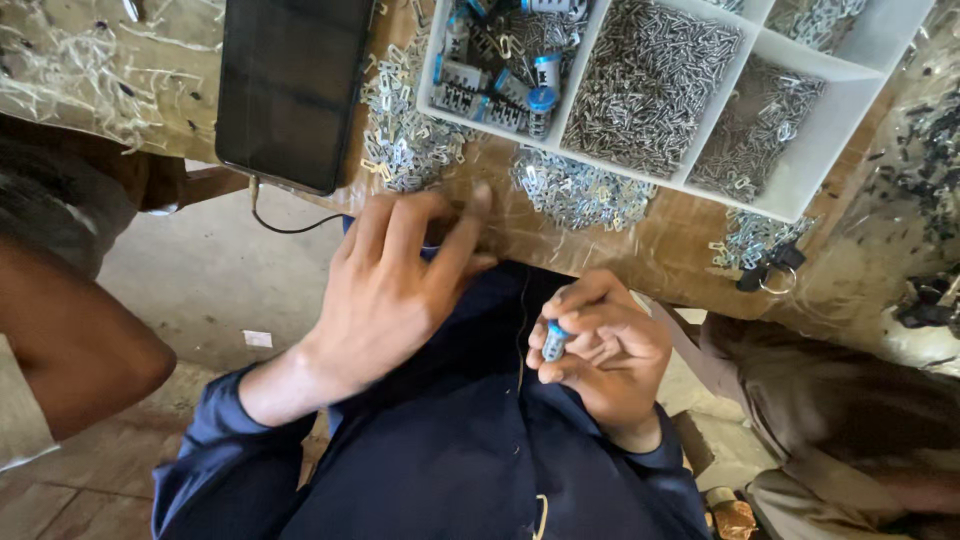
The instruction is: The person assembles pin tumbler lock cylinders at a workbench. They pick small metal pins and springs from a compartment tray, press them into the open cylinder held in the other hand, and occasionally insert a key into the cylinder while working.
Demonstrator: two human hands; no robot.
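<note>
Dark navy cloth of my own jacket (460,450) fills the foreground, both sleeves reaching up toward the bench

Right hand (605,345) – fingers curled and pinched on a small cylindrical part with a blue end and silver body (553,342), held just above my lap, short of the bench edge

Left hand (395,285) – fingers spread, empty, fingertips (478,205) touching the worn brown bench top (640,250) at its near edge

Between the fingertips and the tray: loose heap of small flat silver metal clips (580,195), a second heap (400,130) to its left

White plastic compartment tray (800,175) – left cell holds more blue-and-silver cylinders (500,85), the others tiny silver pieces

Black flat phone-like slab (290,85) – lying left of the tray, a thin cable hanging off the bench from it
</note>
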